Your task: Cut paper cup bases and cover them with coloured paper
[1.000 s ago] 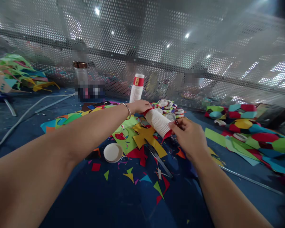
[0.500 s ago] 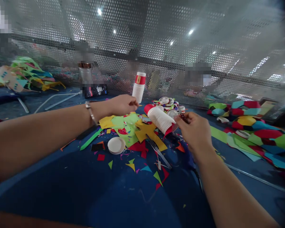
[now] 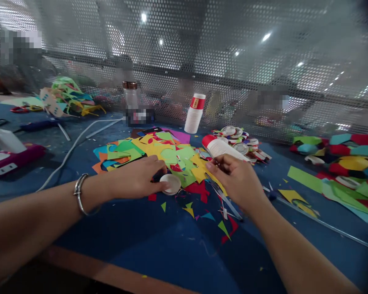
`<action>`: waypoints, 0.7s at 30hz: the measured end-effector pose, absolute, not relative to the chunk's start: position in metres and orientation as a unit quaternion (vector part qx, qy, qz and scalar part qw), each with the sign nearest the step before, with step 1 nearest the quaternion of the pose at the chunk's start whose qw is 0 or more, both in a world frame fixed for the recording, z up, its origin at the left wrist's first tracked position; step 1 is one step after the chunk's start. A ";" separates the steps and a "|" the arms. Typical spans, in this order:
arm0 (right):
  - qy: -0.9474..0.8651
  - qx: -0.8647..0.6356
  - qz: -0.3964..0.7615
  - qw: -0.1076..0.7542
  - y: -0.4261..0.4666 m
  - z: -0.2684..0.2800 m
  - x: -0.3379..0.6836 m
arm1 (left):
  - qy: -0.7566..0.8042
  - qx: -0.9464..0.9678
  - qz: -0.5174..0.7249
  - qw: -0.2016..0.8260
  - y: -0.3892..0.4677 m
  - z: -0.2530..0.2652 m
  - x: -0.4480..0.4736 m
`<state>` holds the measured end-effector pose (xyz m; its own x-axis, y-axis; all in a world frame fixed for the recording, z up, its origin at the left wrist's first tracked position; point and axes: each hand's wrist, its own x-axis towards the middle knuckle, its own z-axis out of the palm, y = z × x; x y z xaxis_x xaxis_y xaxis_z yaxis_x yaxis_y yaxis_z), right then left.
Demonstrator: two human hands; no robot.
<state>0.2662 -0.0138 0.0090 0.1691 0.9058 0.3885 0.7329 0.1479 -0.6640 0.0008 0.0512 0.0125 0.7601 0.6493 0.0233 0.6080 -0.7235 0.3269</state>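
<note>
My left hand [image 3: 141,175] is low over the table, its thumb touching the edge of a shallow round white paper piece [image 3: 172,184]. A gap shows between its thumb and bent fingers. My right hand [image 3: 241,177] has thumb and fingers pinched together; what they hold, if anything, is too small to make out. Just behind it lies a stack of white paper cups [image 3: 223,148] with a red end, partly hidden by the hand. A slim pointed metal tool [image 3: 222,196] rests below the right fingertips. Coloured paper scraps [image 3: 168,155] are heaped between the hands.
Another cup stack [image 3: 194,116] stands upright behind. White rounds [image 3: 241,148] are piled near it. Coloured paper shapes [image 3: 352,163] lie at right. A purple power strip [image 3: 15,159], a white cable [image 3: 69,153] and a jar [image 3: 130,96] are at left. A perforated metal screen [image 3: 171,49] closes the back.
My left hand has come down and nearer, from beside the upright cup stack to the round white piece. My right hand stays pinched near the lying stack. The view has swung left.
</note>
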 end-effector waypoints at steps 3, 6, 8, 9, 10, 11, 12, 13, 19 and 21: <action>-0.653 -0.634 0.153 0.386 -0.013 0.004 0.256 | 0.348 0.918 0.098 0.160 0.054 0.010 0.003; -0.666 -0.621 0.196 0.364 -0.013 0.001 0.251 | 0.348 0.912 0.120 0.182 0.057 0.007 0.005; -0.670 -0.616 0.217 0.354 -0.013 -0.001 0.248 | 0.343 0.910 0.129 0.193 0.059 0.006 0.006; -0.670 -0.615 0.226 0.350 -0.014 -0.001 0.246 | 0.343 0.909 0.134 0.197 0.060 0.005 0.006; -0.669 -0.614 0.236 0.347 -0.014 -0.001 0.245 | 0.344 0.905 0.142 0.203 0.061 0.005 0.006; -0.668 -0.613 0.246 0.344 -0.014 -0.001 0.243 | 0.346 0.901 0.152 0.211 0.061 0.005 0.006; -0.667 -0.611 0.257 0.342 -0.015 -0.001 0.241 | 0.349 0.896 0.163 0.219 0.061 0.005 0.006; -0.665 -0.608 0.267 0.341 -0.015 -0.001 0.239 | 0.351 0.891 0.173 0.230 0.061 0.006 0.006; -0.660 -0.583 0.321 0.349 -0.018 0.001 0.226 | 0.343 0.860 0.213 0.313 0.055 0.010 0.010; -0.655 -0.581 0.328 0.356 -0.018 0.002 0.225 | 0.323 0.833 0.242 0.379 0.053 0.010 0.013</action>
